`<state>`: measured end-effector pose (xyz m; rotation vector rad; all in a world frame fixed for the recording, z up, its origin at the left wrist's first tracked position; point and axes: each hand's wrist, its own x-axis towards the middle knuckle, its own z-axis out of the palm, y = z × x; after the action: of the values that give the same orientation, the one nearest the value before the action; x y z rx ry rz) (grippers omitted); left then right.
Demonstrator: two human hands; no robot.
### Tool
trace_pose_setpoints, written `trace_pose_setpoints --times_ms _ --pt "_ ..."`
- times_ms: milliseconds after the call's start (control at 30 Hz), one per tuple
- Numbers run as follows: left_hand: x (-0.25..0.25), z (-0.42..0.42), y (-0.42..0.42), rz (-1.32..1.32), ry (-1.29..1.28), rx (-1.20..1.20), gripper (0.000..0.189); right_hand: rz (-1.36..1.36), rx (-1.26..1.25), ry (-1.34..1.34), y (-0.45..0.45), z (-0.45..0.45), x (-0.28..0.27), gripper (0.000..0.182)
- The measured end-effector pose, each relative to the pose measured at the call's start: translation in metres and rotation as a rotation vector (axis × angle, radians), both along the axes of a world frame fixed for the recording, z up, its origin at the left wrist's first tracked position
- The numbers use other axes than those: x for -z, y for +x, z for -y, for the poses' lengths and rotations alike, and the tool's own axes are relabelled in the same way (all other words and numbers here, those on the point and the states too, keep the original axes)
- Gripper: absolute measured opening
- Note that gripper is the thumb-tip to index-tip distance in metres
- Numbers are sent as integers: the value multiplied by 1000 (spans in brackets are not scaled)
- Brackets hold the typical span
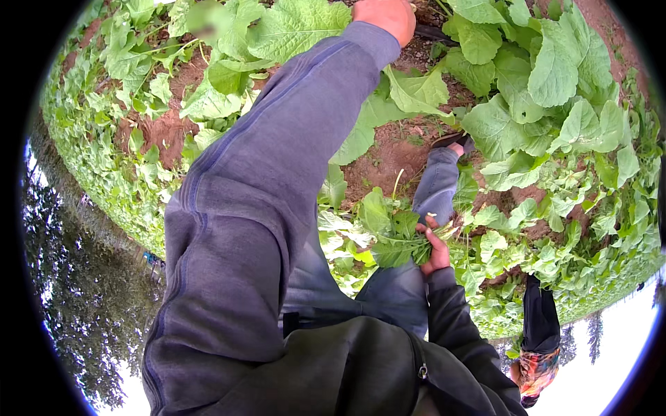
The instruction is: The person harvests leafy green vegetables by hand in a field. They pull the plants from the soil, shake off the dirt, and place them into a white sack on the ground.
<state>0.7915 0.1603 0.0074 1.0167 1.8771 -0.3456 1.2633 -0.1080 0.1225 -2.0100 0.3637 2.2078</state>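
Observation:
My left hand [386, 20], at the end of a long grey-blue sleeve, reaches to the top edge among large green leaves [299, 31]. Its back shows and the fingers are mostly hidden, so what it holds cannot be told. A dark, narrow object [434, 34] lies just right of it. Near my right knee, my right hand [436, 250] is closed around a bunch of leafy greens [400, 242]; the leaves point left and the stalk ends stick out to the right between the fingers.
Broad-leaved plants [512, 119] grow thickly on both sides, with reddish soil [382, 166] between them. My shoe [448, 139] stands beside the plants on the right. Another person [541, 322] in dark trousers and a patterned top appears upside down at the lower right. Trees [88, 291] show at the lower left.

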Motion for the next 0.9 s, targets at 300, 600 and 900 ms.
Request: trace_pose_setpoints --times_ms 300,600,900 --pt "62 166 83 96 91 -381 25 173 -884 617 -117 -81 42 24" --pt "-53 281 168 602 228 -962 65 -55 -221 258 -199 -47 41 41" --pt "-99 299 133 465 339 -133 61 10 -257 63 -181 -34 37 47"
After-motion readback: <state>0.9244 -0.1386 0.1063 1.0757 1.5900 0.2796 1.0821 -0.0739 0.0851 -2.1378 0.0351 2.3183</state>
